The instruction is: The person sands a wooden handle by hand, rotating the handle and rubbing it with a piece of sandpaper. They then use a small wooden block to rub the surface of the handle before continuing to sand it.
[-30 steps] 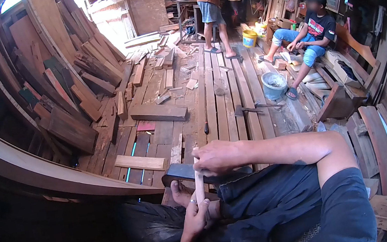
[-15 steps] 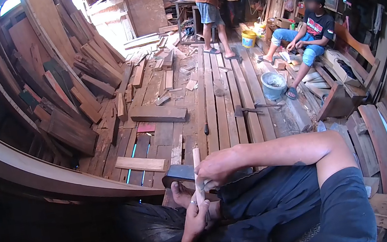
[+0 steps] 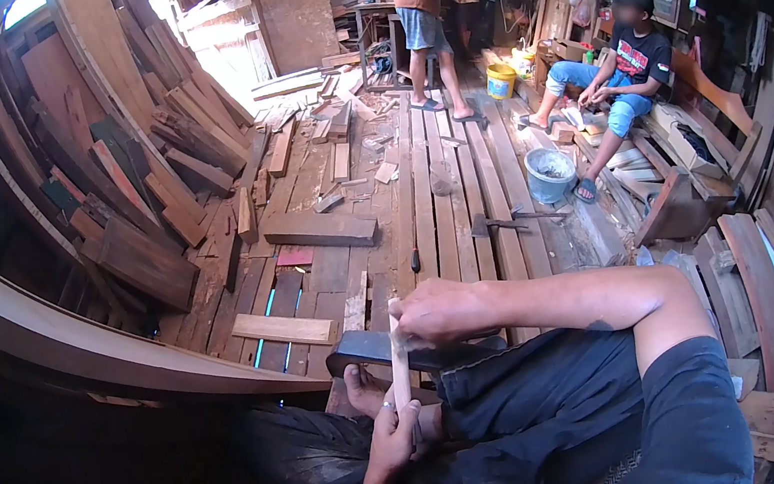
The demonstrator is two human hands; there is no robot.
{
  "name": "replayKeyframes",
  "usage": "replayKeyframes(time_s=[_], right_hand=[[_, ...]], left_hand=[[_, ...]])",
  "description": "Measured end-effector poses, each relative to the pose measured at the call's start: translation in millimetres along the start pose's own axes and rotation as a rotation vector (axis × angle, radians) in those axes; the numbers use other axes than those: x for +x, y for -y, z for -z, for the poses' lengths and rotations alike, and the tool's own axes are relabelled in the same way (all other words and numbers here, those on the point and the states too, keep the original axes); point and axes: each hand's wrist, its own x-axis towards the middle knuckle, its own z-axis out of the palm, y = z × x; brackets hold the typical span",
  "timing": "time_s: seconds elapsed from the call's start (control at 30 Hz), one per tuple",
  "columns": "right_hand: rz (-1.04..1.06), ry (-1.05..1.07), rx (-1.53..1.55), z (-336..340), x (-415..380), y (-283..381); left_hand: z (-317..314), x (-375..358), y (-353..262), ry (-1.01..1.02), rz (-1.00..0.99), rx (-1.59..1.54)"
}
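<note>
A slim, pale wooden stick (image 3: 400, 372) stands nearly upright in front of my lap. My left hand (image 3: 393, 436), with a ring on one finger, is closed around its lower end. At the upper end, my right hand (image 3: 438, 311) has its fingers wrapped against the stick. Something small and greyish shows under those fingers, too hidden to name. Behind the stick lies a dark, flat-sided object (image 3: 358, 349), near my bare foot (image 3: 362, 388). My legs in dark trousers (image 3: 534, 401) are folded beneath my arms.
Planks lean along the left wall (image 3: 140, 251). Wood offcuts, a thick beam (image 3: 319, 230), a hammer-like tool (image 3: 495, 223) and a screwdriver (image 3: 415, 260) lie on the plank floor. A bucket (image 3: 550, 173) stands near a seated person (image 3: 632, 61); another person (image 3: 422, 13) stands farther back.
My right hand has slid up along the stick to its far end. My left hand keeps its hold low on the stick. The seated person's hands have shifted slightly.
</note>
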Motion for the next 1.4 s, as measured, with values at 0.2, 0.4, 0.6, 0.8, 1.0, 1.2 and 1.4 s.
replayKeyframes(time_s=[0.2,0.4,0.6,0.8,1.0,1.2,1.4], right_hand=[[0.127,0.051,0.065,-9.7,2.8,-3.8],[0.104,-0.113,-0.104,-5.6,-0.8,-7.9],[0.084,0.129,0.102,-13.3,6.7,4.1],[0.048,-0.004,0.005,-7.4,-0.2,-3.4],[0.018,0.096,0.129,1.2,0.5,3.7],[-0.001,0.149,0.15,-5.7,3.2,3.5],[-0.067,0.108,0.168,-0.4,1.5,2.3]], left_hand=[[-1.8,2.1,6.5,-0.001,-0.057,-0.016],[-0.9,2.4,6.0,0.002,-0.098,0.01],[-3.6,5.1,9.3,-0.024,-0.177,0.017],[-1.2,-0.6,-3.7,0.002,-0.005,0.024],[1.4,1.8,6.6,0.003,-0.064,0.035],[-1.3,5.1,13.9,-0.004,-0.112,0.013],[-0.4,4.5,7.0,0.002,-0.084,0.015]])
